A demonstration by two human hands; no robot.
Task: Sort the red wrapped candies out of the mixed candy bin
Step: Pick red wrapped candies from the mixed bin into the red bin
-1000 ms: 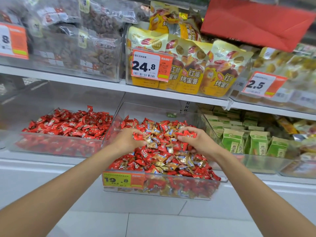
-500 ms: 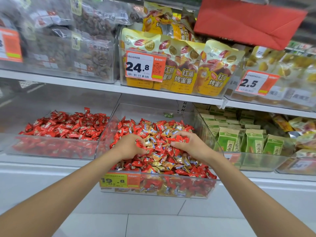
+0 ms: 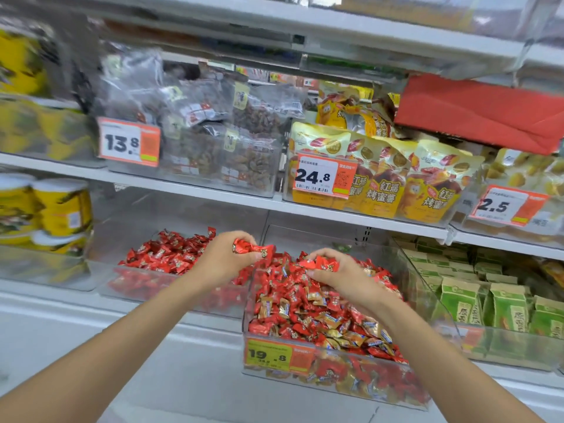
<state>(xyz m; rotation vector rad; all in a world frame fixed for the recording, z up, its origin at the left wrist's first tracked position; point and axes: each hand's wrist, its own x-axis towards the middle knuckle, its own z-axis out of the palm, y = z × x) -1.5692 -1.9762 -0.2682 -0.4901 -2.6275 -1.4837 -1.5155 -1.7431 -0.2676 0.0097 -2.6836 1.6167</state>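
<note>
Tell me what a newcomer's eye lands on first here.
First, the two hands over the candy: the left hand holds a few red wrapped candies at the divide between the bins, and the right hand pinches another red candy over the mixed candy bin. Next, the all-red bin to the left, and the orange 24.8 price tag on the shelf above.

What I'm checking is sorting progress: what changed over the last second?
The left hand lifted out of the mixed bin with its red candies and swung left, toward the red bin. The right hand stayed over the mixed pile, its grip on a red candy unchanged.
</note>
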